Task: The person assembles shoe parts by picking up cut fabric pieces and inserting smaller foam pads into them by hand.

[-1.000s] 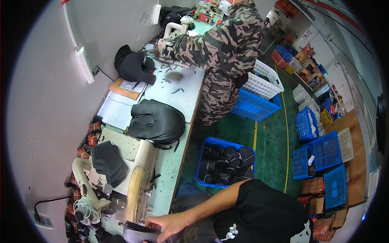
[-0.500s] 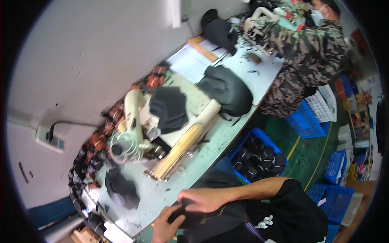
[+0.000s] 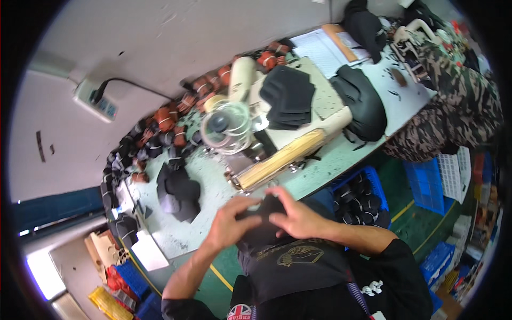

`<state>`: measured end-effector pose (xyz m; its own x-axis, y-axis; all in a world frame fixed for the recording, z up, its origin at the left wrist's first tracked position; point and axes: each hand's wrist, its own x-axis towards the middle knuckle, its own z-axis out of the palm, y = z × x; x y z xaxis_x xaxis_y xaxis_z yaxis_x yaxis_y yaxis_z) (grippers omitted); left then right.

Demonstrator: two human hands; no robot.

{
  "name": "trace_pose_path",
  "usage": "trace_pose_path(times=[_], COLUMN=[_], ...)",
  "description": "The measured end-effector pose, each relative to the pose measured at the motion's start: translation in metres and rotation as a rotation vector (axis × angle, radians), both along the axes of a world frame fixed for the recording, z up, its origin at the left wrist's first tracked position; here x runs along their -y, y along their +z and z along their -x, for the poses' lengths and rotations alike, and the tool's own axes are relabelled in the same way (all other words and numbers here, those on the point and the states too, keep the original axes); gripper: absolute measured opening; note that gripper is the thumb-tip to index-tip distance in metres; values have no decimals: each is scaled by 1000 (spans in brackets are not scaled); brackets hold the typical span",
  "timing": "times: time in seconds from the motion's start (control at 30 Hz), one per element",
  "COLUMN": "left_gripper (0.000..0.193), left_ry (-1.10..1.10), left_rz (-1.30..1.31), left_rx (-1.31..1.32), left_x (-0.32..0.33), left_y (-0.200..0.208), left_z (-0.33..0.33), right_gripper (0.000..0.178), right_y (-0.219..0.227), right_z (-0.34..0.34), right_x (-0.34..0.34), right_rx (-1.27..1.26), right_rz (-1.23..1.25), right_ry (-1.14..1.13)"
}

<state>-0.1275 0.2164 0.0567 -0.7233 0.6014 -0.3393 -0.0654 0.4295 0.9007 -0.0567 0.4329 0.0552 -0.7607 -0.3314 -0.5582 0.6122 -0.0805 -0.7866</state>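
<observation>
Over my lap, both hands grip one dark fabric piece point(image 3: 268, 216) by its two sides. My left hand point(image 3: 232, 221) has its thumb on top and fingers around the left edge. My right hand point(image 3: 303, 216) pinches the right side, thumb pointing inward. Just ahead is a cream sewing machine point(image 3: 242, 77), its long arm bound with yellow tape point(image 3: 290, 157). A stack of black shaped pieces point(image 3: 288, 98) rests on the machine's flat bed. Left of the machine, more dark pieces point(image 3: 178, 192) lie on the pale green table point(image 3: 216, 184).
Bundled red-brown and black pieces point(image 3: 165, 118) line the wall side. A large black bundle point(image 3: 361, 104) sits on the table farther right. A blue basket point(image 3: 377, 186) of black bundles stands beside my right arm. A co-worker in a camouflage sleeve point(image 3: 453, 80) occupies the far right.
The view has swung, so the table sits farther right and higher. My hands have moved to opposite sides of the dark piece, raising it nearer the table edge.
</observation>
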Motion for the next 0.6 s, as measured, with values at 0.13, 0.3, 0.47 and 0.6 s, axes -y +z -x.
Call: trace_pose_path(times=[0.13, 0.3, 0.47, 0.6], left_gripper=[36, 29, 18, 21], left_ry=[-5, -176, -258, -288], left_rz=[250, 358, 403, 397], left_rx=[156, 184, 328, 269], left_x=[5, 10, 2, -7], left_y=[5, -13, -17, -14], left_z=[67, 117, 143, 157], right_gripper=[43, 30, 30, 40], right_y=[-21, -31, -19, -18], right_z=[35, 65, 83, 87], right_x=[24, 3, -24, -34], right_rx=[74, -92, -478, -709], right_rz=[168, -265, -654, -841], right_ry=[-237, 84, 31, 65])
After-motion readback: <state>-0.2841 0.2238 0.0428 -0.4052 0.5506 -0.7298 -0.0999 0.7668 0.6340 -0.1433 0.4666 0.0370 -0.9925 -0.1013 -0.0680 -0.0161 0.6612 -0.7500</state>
